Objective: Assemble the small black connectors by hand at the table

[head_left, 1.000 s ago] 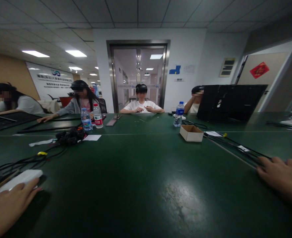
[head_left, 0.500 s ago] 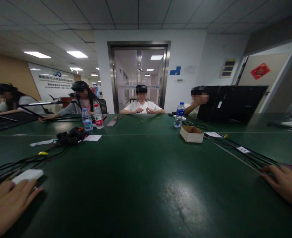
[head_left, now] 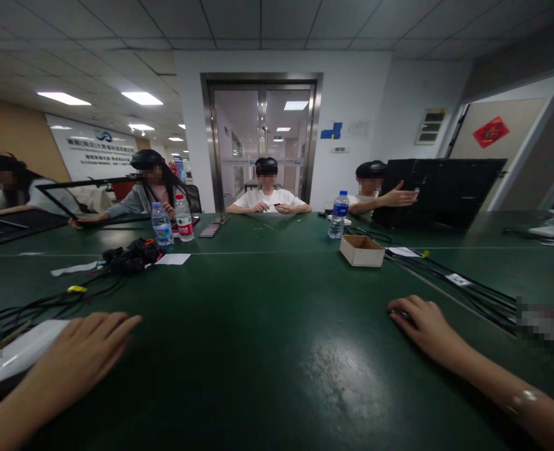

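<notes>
My left hand reaches in from the lower left, just above the green table, palm down. Its fingers stretch to the right, and what lies beneath them is hidden. A glossy white flat object lies beside its wrist, partly covered by it. On the right, my right hand rests low over the table in front of the open cardboard box. Its fingers curl round a small dark object, mostly covered and too small to name.
Bundled black cables run along the right side. A tangle of black gear, a paper sheet and two bottles stand at left. Another water bottle is behind the box. Several people in headsets sit around the table, near a black monitor.
Both my hands have moved inward from the table's sides, the left to the right and the right to the left. The person behind the monitor has lowered a hand from the face.
</notes>
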A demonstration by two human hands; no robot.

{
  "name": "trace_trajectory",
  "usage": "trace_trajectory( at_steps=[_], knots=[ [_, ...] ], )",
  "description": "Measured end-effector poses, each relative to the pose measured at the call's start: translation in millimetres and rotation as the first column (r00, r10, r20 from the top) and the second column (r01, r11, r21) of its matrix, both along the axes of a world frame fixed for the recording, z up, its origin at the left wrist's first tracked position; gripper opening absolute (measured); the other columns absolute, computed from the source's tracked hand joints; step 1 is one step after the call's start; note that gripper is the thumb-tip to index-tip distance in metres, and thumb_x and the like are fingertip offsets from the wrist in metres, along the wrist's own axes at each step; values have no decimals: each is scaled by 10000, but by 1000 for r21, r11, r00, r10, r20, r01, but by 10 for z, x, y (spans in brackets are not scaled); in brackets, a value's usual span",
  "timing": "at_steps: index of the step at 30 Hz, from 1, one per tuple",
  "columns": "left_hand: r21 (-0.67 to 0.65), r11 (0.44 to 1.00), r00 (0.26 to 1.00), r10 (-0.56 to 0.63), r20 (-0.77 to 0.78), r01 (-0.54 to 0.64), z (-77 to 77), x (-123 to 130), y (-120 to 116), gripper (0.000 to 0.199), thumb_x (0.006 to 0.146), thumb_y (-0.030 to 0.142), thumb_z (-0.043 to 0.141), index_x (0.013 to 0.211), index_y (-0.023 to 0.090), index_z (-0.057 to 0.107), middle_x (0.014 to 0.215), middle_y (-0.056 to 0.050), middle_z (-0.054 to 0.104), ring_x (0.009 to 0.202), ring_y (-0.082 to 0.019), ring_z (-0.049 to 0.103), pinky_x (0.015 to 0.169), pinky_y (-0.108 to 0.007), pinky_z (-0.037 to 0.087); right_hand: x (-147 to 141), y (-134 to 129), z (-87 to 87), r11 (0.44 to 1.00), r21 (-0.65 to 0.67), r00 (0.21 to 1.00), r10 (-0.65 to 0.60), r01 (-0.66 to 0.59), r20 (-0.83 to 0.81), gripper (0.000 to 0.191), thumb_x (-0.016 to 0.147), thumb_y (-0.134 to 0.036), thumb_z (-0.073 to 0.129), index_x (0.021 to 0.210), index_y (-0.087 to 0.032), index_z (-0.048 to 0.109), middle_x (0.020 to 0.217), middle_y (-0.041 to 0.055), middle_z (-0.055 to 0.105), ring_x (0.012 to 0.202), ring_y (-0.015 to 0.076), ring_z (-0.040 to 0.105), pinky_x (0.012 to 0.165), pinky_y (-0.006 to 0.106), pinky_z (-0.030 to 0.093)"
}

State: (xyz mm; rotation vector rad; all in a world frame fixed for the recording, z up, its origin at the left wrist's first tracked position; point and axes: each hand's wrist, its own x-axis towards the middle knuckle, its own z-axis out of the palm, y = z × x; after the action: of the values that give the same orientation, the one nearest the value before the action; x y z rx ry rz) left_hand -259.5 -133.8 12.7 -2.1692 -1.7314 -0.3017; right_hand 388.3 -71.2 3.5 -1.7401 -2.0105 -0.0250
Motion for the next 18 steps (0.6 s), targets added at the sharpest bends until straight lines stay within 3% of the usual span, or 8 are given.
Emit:
trace_trajectory(
  at_steps=[2, 4, 7, 10, 14, 18],
  knots=[
    [0, 986, 978, -164, -129, 166, 71, 504, 169, 423, 839, 196, 373, 1166, 321, 610, 1082, -56, 659, 973, -262, 558, 840, -422, 387, -468, 163, 43, 998, -13, 996, 64, -65, -61, 201, 804, -325, 518, 889, -229, 673, 939, 110, 626, 870, 251, 549, 810, 410, 433],
    [-22, 960, 952, -279, -125, 279, 125, 1057, 369, 430, 858, 162, 372, 1213, 294, 575, 1112, -70, 637, 994, -244, 542, 877, -410, 376, -944, 335, 56, 993, -9, 984, 118, -120, -135, 166, 804, -283, 548, 874, -216, 683, 950, 99, 624, 891, 237, 534, 845, 392, 421],
    [-57, 928, 928, -365, 68, 369, 134, 1834, 707, 398, 869, 193, 404, 1237, 267, 537, 1133, -81, 607, 1005, -233, 527, 874, -388, 389, -1632, 568, 16, 983, 2, 950, 179, -185, -254, 107, 790, -245, 595, 815, -207, 692, 913, 87, 615, 897, 230, 516, 863, 389, 406],
    [-81, 925, 870, -316, 378, 371, 44, 2370, 1024, 458, 838, 221, 462, 1295, 233, 463, 1175, -99, 583, 1056, -241, 515, 900, -379, 405, -2175, 715, -50, 954, 39, 902, 292, -296, -317, 61, 766, -221, 636, 790, -203, 689, 889, 78, 600, 896, 223, 500, 855, 379, 400],
    [-120, 913, 804, -275, 527, 391, -102, 2589, 1265, 541, 786, 135, 450, 1310, 271, 464, 1245, -51, 572, 1097, -218, 505, 979, -364, 381, -2477, 741, -69, 947, 19, 915, 315, -321, -253, 154, 778, -133, 570, 889, -143, 676, 959, 98, 577, 932, 203, 483, 880, 339, 384],
    [-95, 892, 753, -311, 579, 441, -143, 2532, 1271, 542, 798, 178, 481, 1330, 281, 465, 1288, -23, 569, 1125, -211, 504, 1012, -360, 371, -2393, 687, -9, 945, -51, 919, 301, -323, -254, 267, 740, -148, 610, 1001, -118, 660, 1008, 113, 567, 972, 213, 489, 884, 319, 398]
  ],
)
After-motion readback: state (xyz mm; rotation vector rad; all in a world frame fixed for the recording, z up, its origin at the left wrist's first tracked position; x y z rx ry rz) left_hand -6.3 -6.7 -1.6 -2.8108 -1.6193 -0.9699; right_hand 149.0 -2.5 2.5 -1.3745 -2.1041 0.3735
